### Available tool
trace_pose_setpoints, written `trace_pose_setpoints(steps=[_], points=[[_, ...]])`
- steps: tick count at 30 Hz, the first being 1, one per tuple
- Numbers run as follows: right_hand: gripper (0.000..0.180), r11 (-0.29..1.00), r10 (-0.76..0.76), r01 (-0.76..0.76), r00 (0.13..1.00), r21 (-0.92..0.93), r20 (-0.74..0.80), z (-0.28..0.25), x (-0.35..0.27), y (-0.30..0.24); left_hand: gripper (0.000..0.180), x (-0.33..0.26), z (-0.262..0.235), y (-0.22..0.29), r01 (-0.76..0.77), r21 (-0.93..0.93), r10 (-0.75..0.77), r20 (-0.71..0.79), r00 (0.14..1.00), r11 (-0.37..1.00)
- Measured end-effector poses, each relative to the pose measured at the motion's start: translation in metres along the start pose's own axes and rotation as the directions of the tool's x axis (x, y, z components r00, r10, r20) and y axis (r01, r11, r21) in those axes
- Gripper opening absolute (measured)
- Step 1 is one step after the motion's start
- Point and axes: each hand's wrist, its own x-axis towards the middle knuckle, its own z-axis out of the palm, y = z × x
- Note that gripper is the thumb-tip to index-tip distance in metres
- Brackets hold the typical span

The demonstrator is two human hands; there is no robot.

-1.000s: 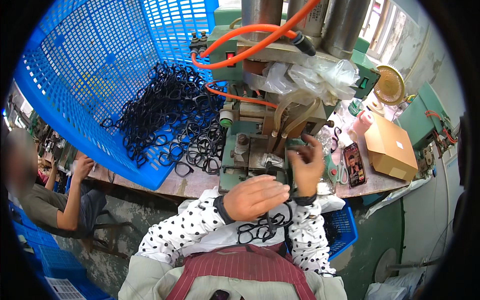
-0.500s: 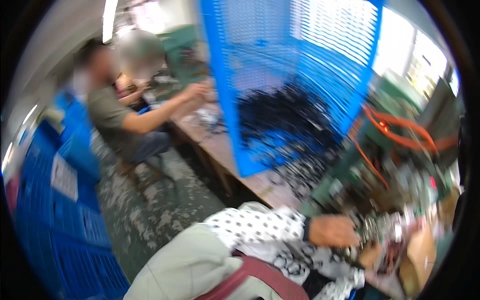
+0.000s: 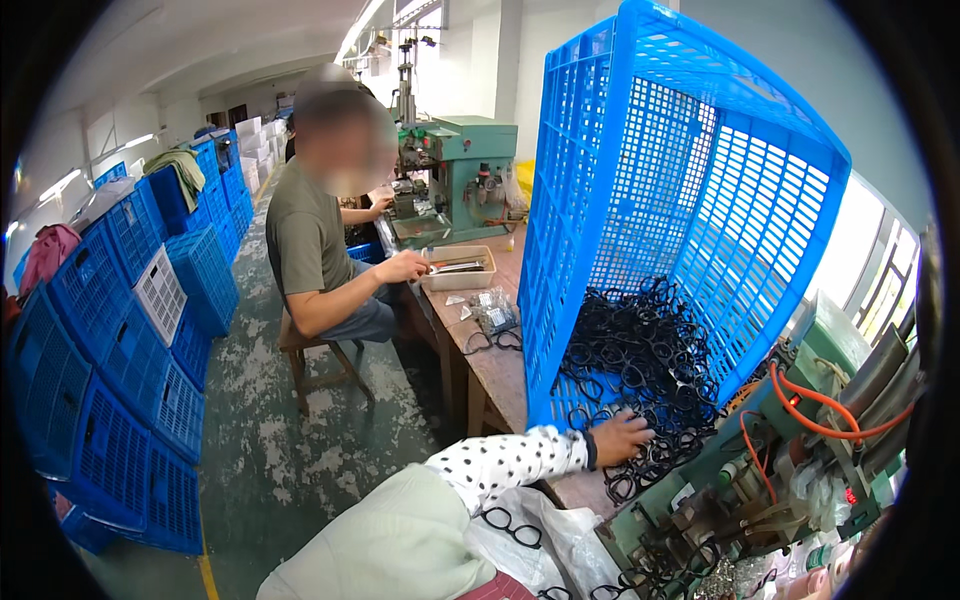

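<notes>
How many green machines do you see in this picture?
2. One green machine stands at the far end of the wooden bench, beside the seated person. The other is at lower right, near the left hand. More may be hidden.

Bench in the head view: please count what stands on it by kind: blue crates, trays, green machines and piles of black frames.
Blue crate: 1
Tray: 1
Green machines: 2
Pile of black frames: 1
Total: 5

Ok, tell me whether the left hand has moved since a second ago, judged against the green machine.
Yes. The left hand has left the green machine and now reaches left into the black spectacle frames spilling from the tilted blue plastic crate.
</notes>
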Motion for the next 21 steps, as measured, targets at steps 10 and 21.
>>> trace_pose_setpoints(steps=[10, 21], points=[[0.024, 0.967, -0.250, 0.248, 0.967, 0.054, 0.052, 0.003, 0.016, 0.009, 0.014, 0.022, 0.008, -0.062, -0.215, -0.035, 0.216, 0.258, 0.942, 0.976], [0.017, 0.748, -0.084, -0.186, 0.925, 0.637, 0.369, -0.054, 0.011, -0.156, 0.014, 0.031, -0.073, 0.050, 0.500, -0.771, -0.700, 0.101, 0.707, 0.394]])
